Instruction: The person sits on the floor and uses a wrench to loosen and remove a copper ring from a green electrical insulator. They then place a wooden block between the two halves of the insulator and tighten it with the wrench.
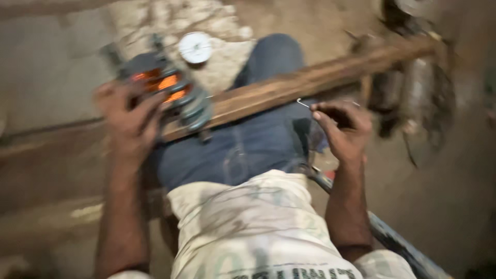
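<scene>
Head view, motion-blurred, person seated, looking down at own lap. Left hand [132, 124] is wrapped over a grey metal device [165, 90] with orange-lit or orange-wound parts showing between its plates (looks like a coil or small motor core, blur too strong to say which); grip closed on its left side, fingers over the top edge. The device sits at the left end of a long wooden plank [310, 80] that runs diagonally from lower left to upper right across the person's thigh in blue jeans [248, 144]. Right hand [343, 132] hangs just below the plank's middle, thumb and forefinger pinched on a thin wire [304, 103] whose bent end sticks out to the left, close to the plank's lower edge; touching it or not, cannot tell. A round white disc [195, 47] lies on the floor [51, 67] just above the device, apart from it. At the plank's far right end there is a dark cluttered mass of metal parts [413, 93], too blurred to identify. A blue-grey metal bar [392, 240] runs under the right forearm toward the lower right corner. A pale printed shirt [248, 227] fills the lower centre.
</scene>
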Action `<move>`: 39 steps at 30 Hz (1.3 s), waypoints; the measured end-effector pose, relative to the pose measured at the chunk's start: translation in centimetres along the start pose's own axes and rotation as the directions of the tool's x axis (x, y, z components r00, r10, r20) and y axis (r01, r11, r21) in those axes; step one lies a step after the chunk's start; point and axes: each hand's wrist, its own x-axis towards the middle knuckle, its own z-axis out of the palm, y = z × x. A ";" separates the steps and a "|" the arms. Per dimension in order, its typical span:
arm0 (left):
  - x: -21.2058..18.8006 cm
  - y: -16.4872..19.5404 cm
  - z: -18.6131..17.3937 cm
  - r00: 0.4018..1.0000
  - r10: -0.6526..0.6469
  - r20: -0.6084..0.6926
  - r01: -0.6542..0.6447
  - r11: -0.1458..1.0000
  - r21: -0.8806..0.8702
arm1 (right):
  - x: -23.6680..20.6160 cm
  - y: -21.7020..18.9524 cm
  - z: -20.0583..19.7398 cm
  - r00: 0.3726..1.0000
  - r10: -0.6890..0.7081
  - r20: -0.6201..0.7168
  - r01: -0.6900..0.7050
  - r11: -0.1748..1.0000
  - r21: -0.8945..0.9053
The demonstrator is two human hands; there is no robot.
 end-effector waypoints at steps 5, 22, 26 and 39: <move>0.7 1.4 0.5 0.996 -0.046 -0.079 0.034 0.989 -0.141 | 3.1 -5.1 6.4 0.980 -0.037 0.195 0.023 0.997 0.072; 1.3 0.7 1.0 0.989 -0.057 -0.137 0.035 0.986 -0.162 | 6.6 -9.2 16.5 0.805 -0.379 0.455 0.444 0.895 -0.040; 0.9 0.9 0.8 0.989 -0.064 -0.133 0.043 0.987 -0.153 | 6.0 -8.6 17.8 0.802 -0.417 0.427 0.516 0.844 -0.146; 1.1 1.8 0.9 0.956 -0.145 -0.257 0.116 0.985 -0.124 | 4.7 -8.8 19.6 0.702 -0.628 0.335 0.707 0.671 -0.223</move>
